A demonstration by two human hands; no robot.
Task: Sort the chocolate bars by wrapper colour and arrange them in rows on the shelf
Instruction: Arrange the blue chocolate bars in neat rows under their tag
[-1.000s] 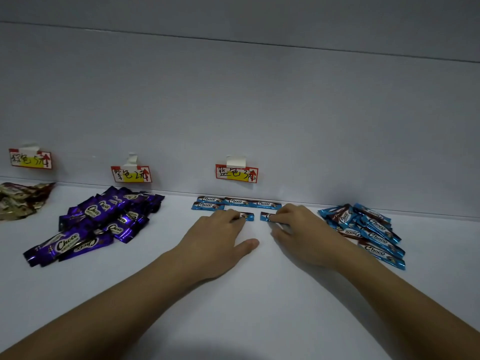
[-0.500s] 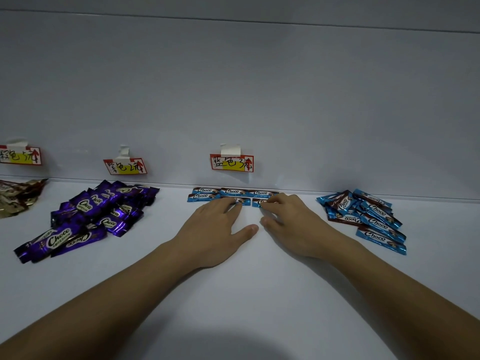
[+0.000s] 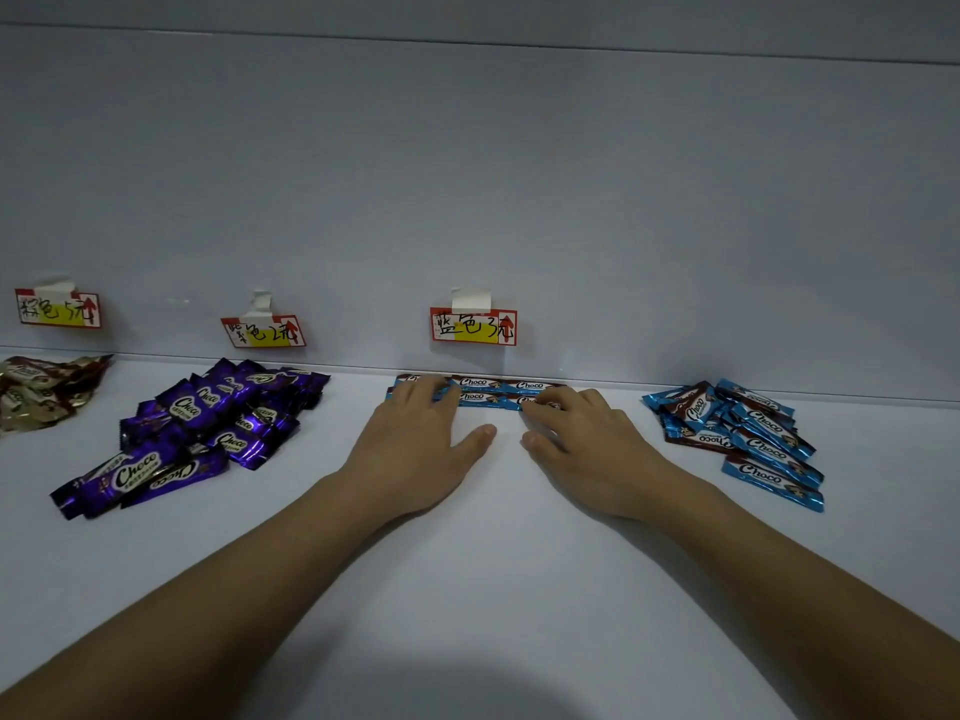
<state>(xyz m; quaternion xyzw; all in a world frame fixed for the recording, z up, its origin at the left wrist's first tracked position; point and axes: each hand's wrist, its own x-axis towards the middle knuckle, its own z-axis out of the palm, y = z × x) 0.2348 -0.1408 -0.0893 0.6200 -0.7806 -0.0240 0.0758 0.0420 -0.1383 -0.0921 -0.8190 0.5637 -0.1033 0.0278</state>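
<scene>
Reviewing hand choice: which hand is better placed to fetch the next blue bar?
Probably the right hand: the loose blue pile lies just beyond it, while the left hand sits farther away.

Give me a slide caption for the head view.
Both hands press blue chocolate bars into rows.

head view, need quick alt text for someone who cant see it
Two hands, left hand and right hand, press blue chocolate bars into rows against a white shelf's back wall. Loose blue pile right, purple pile left.
</scene>
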